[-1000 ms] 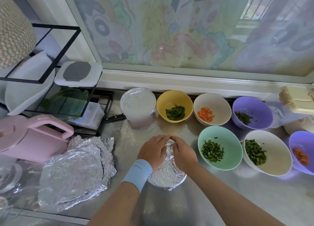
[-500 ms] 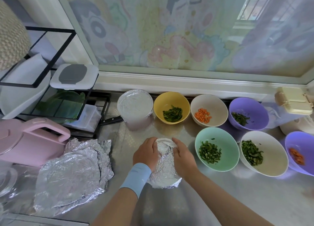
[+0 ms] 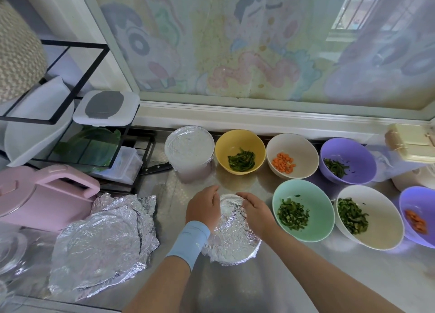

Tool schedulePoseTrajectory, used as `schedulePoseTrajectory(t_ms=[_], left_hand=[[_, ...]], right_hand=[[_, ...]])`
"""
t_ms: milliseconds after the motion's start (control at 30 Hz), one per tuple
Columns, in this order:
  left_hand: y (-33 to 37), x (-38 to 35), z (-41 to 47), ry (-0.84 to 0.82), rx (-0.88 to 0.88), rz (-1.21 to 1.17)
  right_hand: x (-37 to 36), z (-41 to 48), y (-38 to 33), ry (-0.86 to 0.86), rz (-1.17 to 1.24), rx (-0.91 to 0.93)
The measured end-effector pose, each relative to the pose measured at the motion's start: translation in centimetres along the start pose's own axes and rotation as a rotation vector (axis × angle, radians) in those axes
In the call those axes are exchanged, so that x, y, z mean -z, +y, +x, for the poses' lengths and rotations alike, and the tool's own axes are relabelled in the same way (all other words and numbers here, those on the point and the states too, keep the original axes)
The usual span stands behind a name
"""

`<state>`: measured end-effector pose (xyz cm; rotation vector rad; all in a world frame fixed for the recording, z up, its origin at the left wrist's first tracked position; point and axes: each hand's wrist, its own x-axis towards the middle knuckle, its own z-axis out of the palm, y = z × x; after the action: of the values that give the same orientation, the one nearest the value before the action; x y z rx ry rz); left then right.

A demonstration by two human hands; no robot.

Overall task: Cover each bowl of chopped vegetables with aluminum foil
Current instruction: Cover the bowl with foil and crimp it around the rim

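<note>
Your hands have parted: left hand [image 3: 203, 209] and right hand [image 3: 256, 212] grip the crinkled foil-covered bowl [image 3: 233, 242], centre frame; mint bowl [image 3: 319, 195] just right, foil sheets [image 3: 98, 246] lower left.

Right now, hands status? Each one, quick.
Left hand: curled round left edge of crinkled silver aluminum foil cover.
Right hand: curled on same foil's far edge.

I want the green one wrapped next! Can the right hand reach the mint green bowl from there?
Probably yes. The right hand is on the foil-covered bowl, and the mint green bowl sits to its right with only bare counter between them. It must let go first.
</note>
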<state>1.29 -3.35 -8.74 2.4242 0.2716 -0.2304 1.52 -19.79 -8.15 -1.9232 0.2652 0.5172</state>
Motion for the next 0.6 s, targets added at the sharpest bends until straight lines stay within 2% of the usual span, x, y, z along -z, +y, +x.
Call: schedulePoseTrajectory(t_ms=[67,133,233,367,500,600], left_hand=[[0.3,0.0,0.3,-0.110,-0.105,-0.071],[0.4,-0.5,0.3,-0.157,-0.119,-0.023],[-0.1,-0.8,0.2,-0.063,-0.003,-0.024],[-0.1,-0.8,-0.3,-0.022,0.114,-0.102],[0.2,-0.8,-0.8,-0.044,0.145,-0.128],[0.5,0.2,-0.1,-0.128,0.199,-0.125]], right_hand=[[0.0,-0.1,0.0,0.021,0.001,0.025],[-0.1,-0.5,0.4,0.093,-0.074,0.047],[-0.5,-1.2,0.7,0.175,-0.219,0.059],[-1.0,-1.0,0.7,0.123,-0.186,0.014],[-0.5,-0.6,1.2,0.099,-0.178,-0.019],[-0.3,-0.4,1.3,0.077,-0.207,-0.016]])
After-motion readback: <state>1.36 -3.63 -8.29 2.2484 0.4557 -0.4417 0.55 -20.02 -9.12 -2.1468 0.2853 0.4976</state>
